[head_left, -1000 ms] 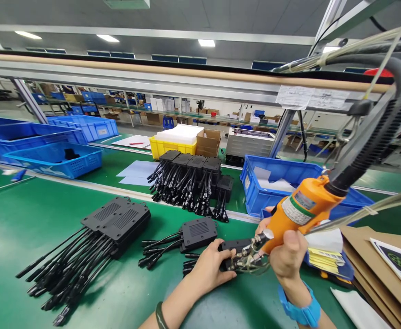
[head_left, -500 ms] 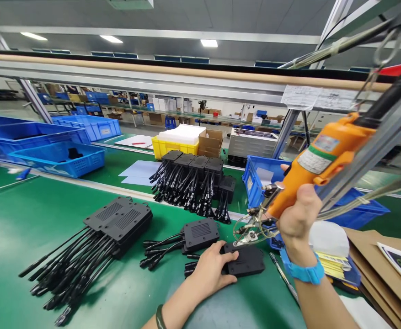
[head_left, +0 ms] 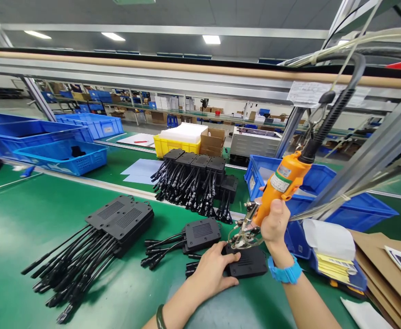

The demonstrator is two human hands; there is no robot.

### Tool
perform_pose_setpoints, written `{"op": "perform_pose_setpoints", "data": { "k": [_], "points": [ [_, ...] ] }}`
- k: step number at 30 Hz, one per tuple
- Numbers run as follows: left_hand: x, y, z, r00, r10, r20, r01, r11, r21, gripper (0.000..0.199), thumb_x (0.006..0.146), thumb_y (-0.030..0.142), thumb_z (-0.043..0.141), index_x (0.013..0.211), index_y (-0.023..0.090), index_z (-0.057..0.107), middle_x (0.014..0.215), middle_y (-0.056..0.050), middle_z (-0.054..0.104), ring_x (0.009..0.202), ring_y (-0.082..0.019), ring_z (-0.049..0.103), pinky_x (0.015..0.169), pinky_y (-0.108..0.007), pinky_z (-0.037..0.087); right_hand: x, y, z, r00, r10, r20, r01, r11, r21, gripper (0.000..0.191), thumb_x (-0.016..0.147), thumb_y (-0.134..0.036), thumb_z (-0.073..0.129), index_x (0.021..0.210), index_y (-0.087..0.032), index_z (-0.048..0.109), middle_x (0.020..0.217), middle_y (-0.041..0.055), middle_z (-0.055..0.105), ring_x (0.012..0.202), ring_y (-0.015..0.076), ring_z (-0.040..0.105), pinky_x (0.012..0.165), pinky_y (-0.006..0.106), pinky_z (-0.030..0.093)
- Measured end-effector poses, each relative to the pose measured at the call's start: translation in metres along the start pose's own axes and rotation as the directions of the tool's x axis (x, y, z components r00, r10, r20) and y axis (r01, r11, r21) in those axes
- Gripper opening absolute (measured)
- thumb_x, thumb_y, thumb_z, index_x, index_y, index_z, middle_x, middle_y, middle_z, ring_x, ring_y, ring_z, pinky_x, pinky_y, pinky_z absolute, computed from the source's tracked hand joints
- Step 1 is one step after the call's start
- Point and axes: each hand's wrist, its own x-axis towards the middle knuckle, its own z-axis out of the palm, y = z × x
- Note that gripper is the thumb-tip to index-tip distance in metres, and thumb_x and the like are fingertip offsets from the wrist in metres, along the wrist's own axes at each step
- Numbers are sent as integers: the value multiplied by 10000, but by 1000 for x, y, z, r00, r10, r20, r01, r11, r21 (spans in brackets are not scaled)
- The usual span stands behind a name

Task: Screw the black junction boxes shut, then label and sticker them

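My right hand point(head_left: 275, 225) is wrapped around an orange electric screwdriver point(head_left: 279, 183) that hangs from a cable. The tool tilts down to the left, and its lower end, with thin tubes about it, is over the far left part of a black plastic box point(head_left: 248, 262). Its bit tip is hard to make out among the tubes. My left hand point(head_left: 214, 269) grips the left end of this box, thumb on the near side and fingers across the top. Just behind it lies a similar black box with cables point(head_left: 202, 233). Joined black boxes with several cables point(head_left: 120, 217) lie to the left.
A stack of black cabled boxes point(head_left: 195, 176) stands farther back, near a yellow bin point(head_left: 176, 147) of white sheets. Blue crates point(head_left: 61, 157) are at left, another blue crate point(head_left: 354, 214) at right. Cardboard point(head_left: 378, 265) and a metal post point(head_left: 361, 151) are at right.
My right hand has brought the screwdriver left and down, so its lower end is lower over the box. My left hand keeps its hold on the box.
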Motion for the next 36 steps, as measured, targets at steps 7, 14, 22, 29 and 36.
{"op": "perform_pose_setpoints", "data": {
  "k": [7,14,22,29,36],
  "points": [
    [2,-4,2,1000,1,2,-1,999,-39,755,604,359,913,1298,355,615,1316,-99,536,1208,-343,552,1007,-431,476,-9,4,0,1000,-9,3,9,1000,6,476,866,-624,476,896,-174,628,520,-23,572,317,122,469,298,236,391],
    [5,-1,0,998,46,32,-44,998,-50,740,637,372,893,1318,326,605,1354,-124,514,1234,-354,532,1030,-428,455,-4,-28,-7,992,-111,-62,112,993,25,404,871,-531,499,648,-210,603,528,3,596,357,133,495,322,252,392],
    [6,3,2,985,173,-21,-174,985,-7,767,662,488,862,1351,330,566,1413,-130,527,1292,-348,493,1077,-474,396,10,-51,11,993,-89,-82,88,996,-12,373,889,-520,487,681,-225,580,525,-4,569,440,158,539,397,271,441],
    [1,6,-1,984,174,-27,-173,984,37,645,778,509,765,1362,338,551,1374,-126,574,1306,-334,492,1062,-478,415,-10,-10,17,1000,18,20,-19,998,60,397,883,-575,490,848,-191,586,542,-30,567,359,116,483,332,233,413],
    [4,5,2,981,187,-50,-185,982,48,657,737,500,801,1332,329,582,1402,-122,555,1305,-324,495,1063,-464,417,-14,-4,18,998,25,65,-29,998,57,440,877,-619,484,930,-191,571,514,-45,543,334,121,468,305,234,401]
  ]
}}
